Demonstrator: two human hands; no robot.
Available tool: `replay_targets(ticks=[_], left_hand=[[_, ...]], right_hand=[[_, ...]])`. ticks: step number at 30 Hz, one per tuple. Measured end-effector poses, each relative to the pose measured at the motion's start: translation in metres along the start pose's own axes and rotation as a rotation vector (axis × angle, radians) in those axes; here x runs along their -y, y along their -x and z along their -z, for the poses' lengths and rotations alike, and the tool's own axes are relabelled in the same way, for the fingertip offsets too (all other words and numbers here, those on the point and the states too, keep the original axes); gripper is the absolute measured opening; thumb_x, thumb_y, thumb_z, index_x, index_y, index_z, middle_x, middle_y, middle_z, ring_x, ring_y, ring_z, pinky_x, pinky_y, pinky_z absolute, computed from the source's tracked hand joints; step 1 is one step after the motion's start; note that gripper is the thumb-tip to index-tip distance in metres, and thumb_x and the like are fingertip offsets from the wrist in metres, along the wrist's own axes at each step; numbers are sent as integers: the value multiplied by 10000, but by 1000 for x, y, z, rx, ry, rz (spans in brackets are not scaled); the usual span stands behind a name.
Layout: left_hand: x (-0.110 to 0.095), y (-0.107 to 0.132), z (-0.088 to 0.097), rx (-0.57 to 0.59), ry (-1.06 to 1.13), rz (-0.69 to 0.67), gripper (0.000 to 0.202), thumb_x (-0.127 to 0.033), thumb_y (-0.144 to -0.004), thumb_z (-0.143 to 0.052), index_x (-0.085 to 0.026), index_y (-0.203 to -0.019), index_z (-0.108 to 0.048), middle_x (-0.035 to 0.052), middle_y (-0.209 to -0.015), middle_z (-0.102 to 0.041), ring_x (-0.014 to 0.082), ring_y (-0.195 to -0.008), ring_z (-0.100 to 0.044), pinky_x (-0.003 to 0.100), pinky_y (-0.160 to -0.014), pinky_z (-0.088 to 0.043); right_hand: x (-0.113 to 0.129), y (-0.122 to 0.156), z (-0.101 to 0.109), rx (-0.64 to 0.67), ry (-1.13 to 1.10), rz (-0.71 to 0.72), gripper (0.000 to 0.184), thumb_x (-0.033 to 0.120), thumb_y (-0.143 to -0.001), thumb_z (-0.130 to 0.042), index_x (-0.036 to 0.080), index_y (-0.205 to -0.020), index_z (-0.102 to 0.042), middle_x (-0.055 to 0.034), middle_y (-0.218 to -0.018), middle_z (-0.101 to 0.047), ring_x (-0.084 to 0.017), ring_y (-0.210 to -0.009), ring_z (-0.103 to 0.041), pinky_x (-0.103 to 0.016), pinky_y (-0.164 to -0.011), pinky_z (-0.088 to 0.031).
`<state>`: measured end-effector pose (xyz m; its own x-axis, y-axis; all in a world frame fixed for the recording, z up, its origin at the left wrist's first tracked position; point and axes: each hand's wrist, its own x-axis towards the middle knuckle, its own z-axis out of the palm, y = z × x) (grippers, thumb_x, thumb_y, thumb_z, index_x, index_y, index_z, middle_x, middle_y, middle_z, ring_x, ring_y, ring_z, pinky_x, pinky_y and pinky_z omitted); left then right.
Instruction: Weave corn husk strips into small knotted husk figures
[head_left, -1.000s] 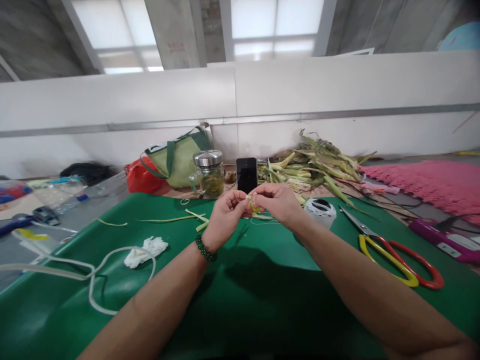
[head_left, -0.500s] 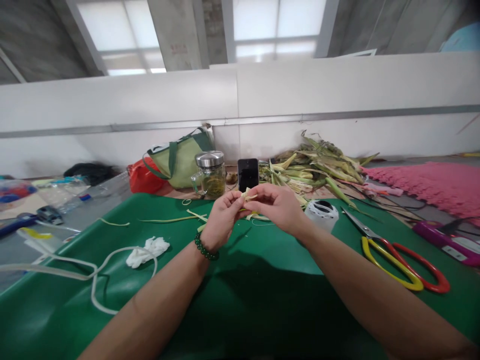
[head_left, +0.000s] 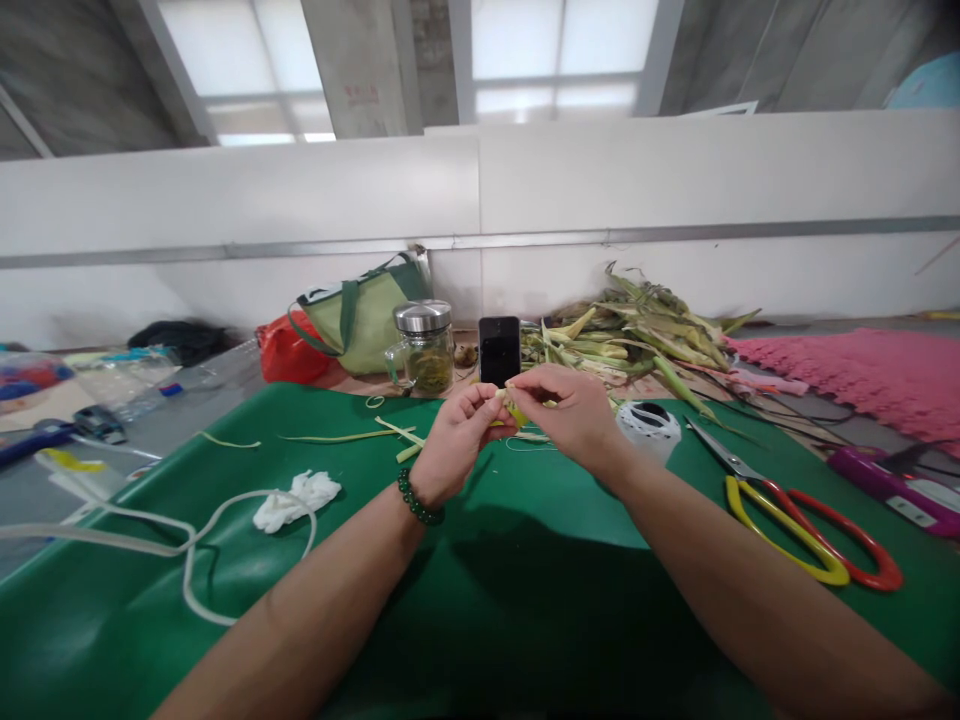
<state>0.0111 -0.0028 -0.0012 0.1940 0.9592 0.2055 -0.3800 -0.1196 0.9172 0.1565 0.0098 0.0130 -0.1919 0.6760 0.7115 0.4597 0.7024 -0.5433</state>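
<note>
Both hands meet above the far part of a green mat (head_left: pixel 525 580). My left hand (head_left: pixel 454 445), with a dark green bead bracelet (head_left: pixel 415 497) at the wrist, pinches a small yellow-green leaf strip piece (head_left: pixel 514 410). My right hand (head_left: pixel 574 415) pinches the same piece from the other side, fingers closed on it. Most of the piece is hidden between the fingertips. Loose leaf strips (head_left: pixel 379 432) lie on the mat just left of the hands.
Yellow-and-red scissors (head_left: pixel 795 510) and a white spool (head_left: pixel 649 425) lie right of the hands. Behind them stand a black phone (head_left: pixel 499 350), a glass jar (head_left: pixel 424 348), a green bag (head_left: pixel 360 310) and a heap of husks (head_left: pixel 637 330). White tubing (head_left: pixel 187 540) and a crumpled tissue (head_left: pixel 296 497) lie left.
The hands stay together on the leaf piece; the fingers have shifted slightly, with the strip ends that stuck up half a second ago now tucked lower between the fingertips.
</note>
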Motion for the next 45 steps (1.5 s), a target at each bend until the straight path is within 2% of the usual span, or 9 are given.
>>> replay_targets(ticks=[5, 11, 16, 24, 30, 34, 37, 42, 45], left_hand=[[3, -2, -1, -24, 91, 4, 373, -370, -580, -815, -132, -747, -582, -22, -645, -584, 60, -591, -562, 182, -620, -520], [0, -1, 0, -33, 83, -33, 366, -383, -607, -797, -144, -762, -567, -33, -632, -579, 61, -593, -563, 181, -625, -514], [0, -1, 0, -37, 65, -41, 365, -365, -597, -805, -147, -752, -558, -31, -630, -581, 66, -593, -562, 186, -612, -510], [7, 0, -2, -56, 15, -105, 385, -397, -613, -788, -165, -789, -537, -33, -672, -578, 80, -624, -566, 211, -631, -521], [3, 2, 0, -12, -130, -106, 341, -390, -663, -749, -172, -794, -522, -35, -634, -566, 87, -600, -560, 220, -630, -512], [-4, 2, 4, 71, -239, -89, 321, -393, -681, -734, -168, -799, -538, -31, -621, -564, 95, -604, -562, 232, -634, -516], [-5, 2, 5, 62, -237, -68, 329, -399, -677, -735, -163, -792, -538, -32, -624, -570, 92, -604, -564, 231, -635, -518], [-5, 0, 6, -1, -141, -56, 364, -401, -661, -747, -158, -830, -535, -28, -649, -585, 87, -614, -573, 231, -648, -520], [-5, 1, 4, -7, -148, -79, 343, -379, -664, -748, -158, -820, -537, -27, -648, -585, 87, -612, -570, 229, -641, -519]], right_hand=[[2, 1, 3, 34, 184, 205, 221, 216, -855, -486, 204, -801, -699, -54, -795, -673, -149, -720, -610, -261, -666, -465], [0, 4, -1, 13, 199, 196, 153, 225, -872, -498, 196, -886, -647, -47, -813, -666, -159, -738, -605, -263, -684, -463], [1, 3, 0, 68, 208, 286, 259, 214, -917, -414, 184, -864, -665, -72, -823, -639, -159, -761, -594, -265, -705, -460], [6, -4, 11, 185, 60, 111, 195, 171, -840, -501, 182, -790, -689, -33, -765, -660, -137, -719, -602, -240, -659, -447], [5, -9, 12, 215, -249, -223, 74, 217, -703, -607, 162, -746, -631, 1, -632, -644, -113, -559, -561, -223, -527, -417], [-1, -13, 16, 286, -446, -374, 231, 239, -607, -683, 160, -792, -569, 28, -580, -613, -98, -514, -540, -221, -517, -426], [-1, -11, 13, 290, -430, -364, 176, 280, -625, -682, 151, -684, -578, 17, -558, -592, -91, -500, -516, -218, -500, -410], [8, -1, 1, 12, -178, -177, 82, 241, -708, -613, 161, -706, -630, -10, -657, -647, -103, -574, -549, -220, -544, -417], [11, -1, 1, 54, -166, -150, 100, 228, -725, -583, 161, -689, -648, -9, -633, -647, -99, -552, -545, -215, -528, -411]])
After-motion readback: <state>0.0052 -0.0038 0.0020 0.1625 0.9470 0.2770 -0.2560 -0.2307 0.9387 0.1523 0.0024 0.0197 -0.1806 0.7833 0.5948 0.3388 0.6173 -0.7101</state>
